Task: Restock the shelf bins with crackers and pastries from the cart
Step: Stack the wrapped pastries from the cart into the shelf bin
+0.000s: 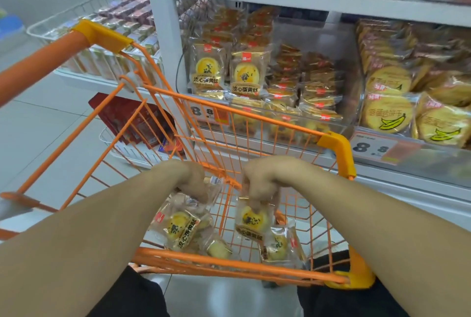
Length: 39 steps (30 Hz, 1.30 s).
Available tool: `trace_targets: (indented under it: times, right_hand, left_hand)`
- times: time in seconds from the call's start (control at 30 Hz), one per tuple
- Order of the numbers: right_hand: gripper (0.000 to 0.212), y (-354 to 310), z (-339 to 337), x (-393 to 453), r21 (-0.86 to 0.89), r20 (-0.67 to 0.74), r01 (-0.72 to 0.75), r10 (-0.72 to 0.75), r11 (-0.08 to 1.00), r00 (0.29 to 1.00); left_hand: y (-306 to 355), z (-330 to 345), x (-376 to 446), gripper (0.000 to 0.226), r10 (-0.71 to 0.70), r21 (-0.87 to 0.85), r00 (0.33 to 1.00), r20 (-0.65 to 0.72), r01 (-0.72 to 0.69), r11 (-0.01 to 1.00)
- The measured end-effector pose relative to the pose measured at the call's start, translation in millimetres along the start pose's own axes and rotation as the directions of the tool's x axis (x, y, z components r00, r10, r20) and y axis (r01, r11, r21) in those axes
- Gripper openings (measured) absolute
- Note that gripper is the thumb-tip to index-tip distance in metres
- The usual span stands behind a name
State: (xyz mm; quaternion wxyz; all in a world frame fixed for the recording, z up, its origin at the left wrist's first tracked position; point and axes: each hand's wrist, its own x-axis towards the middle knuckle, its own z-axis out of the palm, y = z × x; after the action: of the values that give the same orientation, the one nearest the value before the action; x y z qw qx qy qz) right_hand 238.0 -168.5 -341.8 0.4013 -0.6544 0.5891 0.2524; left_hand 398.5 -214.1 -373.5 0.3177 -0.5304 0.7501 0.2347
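Egg-yolk pastry packets are what both hands hold, down inside the orange wire cart [254, 123]. The right hand's [260, 184] fingers curl down and pinch the top edge of one clear packet [251, 221], which hangs upright with its yellow pastry and printed label facing the camera. The left hand's [188, 179] fingers are curled round crinkled wrapper at the top of another packet [179, 227], which tilts down to the left; how many wrappers that hand has gathered cannot be told. Just below the right-hand packet a third packet [277, 246] lies against the near cart wall, and a fourth [219, 250] sits low beside the left one. Both bare forearms reach in over the near rim.

Beyond the cart stands the white shelf unit [163, 36]. Its clear bin [339, 117] holds matching pastry packets [244, 74] stood upright at the front left. To the right, round banana-printed crackers [387, 112] fill the neighbouring bin. Price tags [369, 148] reading 8.8 front both bins.
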Motion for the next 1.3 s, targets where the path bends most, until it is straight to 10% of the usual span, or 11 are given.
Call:
trace_targets:
  times: [0.2,0.4,0.67,0.77,0.97,1.07,1.3]
  right_hand:
    - [0.037,33,-22,-32,0.050,-0.192,0.235,-0.222,0.971,0.956]
    - [0.044,73,-42,-67,0.459,-0.429,0.574,-0.396,0.678,0.812]
    - [0.043,77,-46,-54,0.661,-0.734,0.735,-0.071,0.150,0.675]
    - [0.066,67,-47,-52,0.637,-0.771,0.769,0.062,0.057,0.634]
    - [0.028,60,-47,-53,0.560,-0.783,0.811,0.211,-0.170,0.585]
    - [0.035,41,-40,-47,0.525,-0.786,0.840,0.298,-0.139,0.541]
    - [0.038,15,-25,-37,0.505,-0.794,0.861,0.363,-0.055,0.489]
  left_hand:
    - [9,-36,-23,0.032,0.118,-0.391,0.991,-0.070,-0.136,0.910]
    - [13,-47,-36,0.039,0.264,-0.978,0.960,-0.093,-0.137,0.155]
    - [30,-56,-70,0.055,0.455,-0.935,0.850,-0.267,-0.114,-0.336]
    - [34,-57,-74,0.053,0.418,-0.901,0.826,-0.378,-0.223,-0.373]
    - [42,-54,-67,0.028,0.092,-0.792,0.854,-0.512,-0.428,-0.436]
    - [49,-47,-68,0.017,-0.029,-0.775,0.823,-0.568,-0.546,-0.319]
    - [56,-42,-72,0.043,0.059,-0.745,0.825,-0.561,-0.473,-0.470]
